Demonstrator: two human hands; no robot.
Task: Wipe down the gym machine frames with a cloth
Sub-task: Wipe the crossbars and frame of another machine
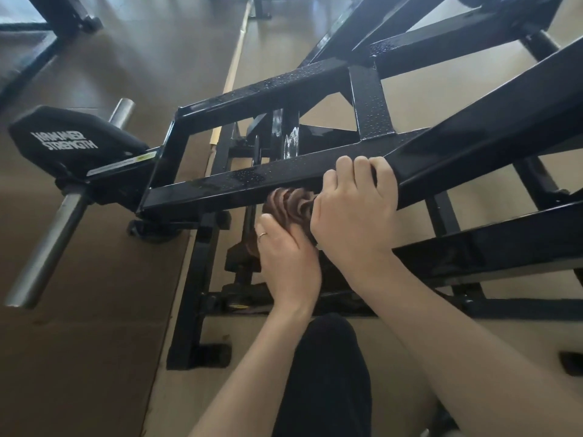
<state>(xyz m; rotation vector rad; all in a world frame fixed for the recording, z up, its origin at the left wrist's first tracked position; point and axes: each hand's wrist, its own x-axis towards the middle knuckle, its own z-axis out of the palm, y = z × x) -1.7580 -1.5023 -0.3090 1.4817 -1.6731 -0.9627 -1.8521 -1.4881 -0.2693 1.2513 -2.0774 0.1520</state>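
My right hand (353,212) curls its fingers over the top edge of the black frame bar (239,181), gripping it; just left of and under this grip, my left hand (284,253) pinches the brown cloth (290,203), bunched in folds and pressed against the underside of the bar; water drops lie on the bar's top; beyond my left grip, a black pad (69,143) and steel pegs (44,247) stand over the floor (94,342).

The machine frame (252,181) is black painted metal, glossy, its top faces beaded with fine water droplets. The cloth (291,205) is brown, soft and bunched in matt folds. The bare steel pegs (47,244) look brushed and dull grey. A black pad (72,137) has a matt, grained cover. The floor (94,310) is smooth and tan.
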